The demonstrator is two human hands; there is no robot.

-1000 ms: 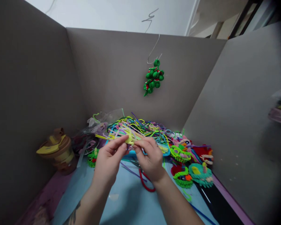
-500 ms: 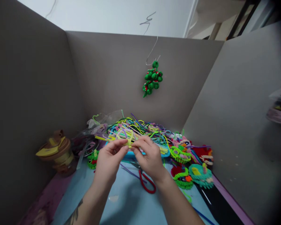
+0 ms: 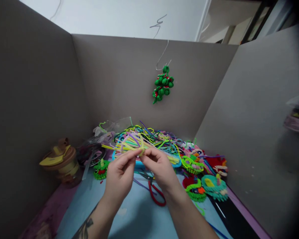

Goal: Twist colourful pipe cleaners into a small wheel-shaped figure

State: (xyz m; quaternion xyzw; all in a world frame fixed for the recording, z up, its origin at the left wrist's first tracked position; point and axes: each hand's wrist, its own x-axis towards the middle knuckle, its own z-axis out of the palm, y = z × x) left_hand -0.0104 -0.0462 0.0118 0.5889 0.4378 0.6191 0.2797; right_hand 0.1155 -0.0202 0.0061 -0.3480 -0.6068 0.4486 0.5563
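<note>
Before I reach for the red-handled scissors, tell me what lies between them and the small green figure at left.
In the head view, the left hand shows between the green figure and the scissors, then part of a purple strip.

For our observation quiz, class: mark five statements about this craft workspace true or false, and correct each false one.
1. The left hand and the right hand both pinch a small yellow fuzzy craft piece. True.

2. The right hand grips the red-handled metal tool. False: the red-handled metal tool lies on the light blue work surface.

3. A green-and-red clustered ornament hangs from a bent silver wire before the grey back panel. True.

4. The brown-and-yellow lidded container stands at the picture's far right. False: the brown-and-yellow lidded container stands on the left side.

5. Multicoloured fuzzy strips are heaped in and around a bright blue tray. True.
</note>
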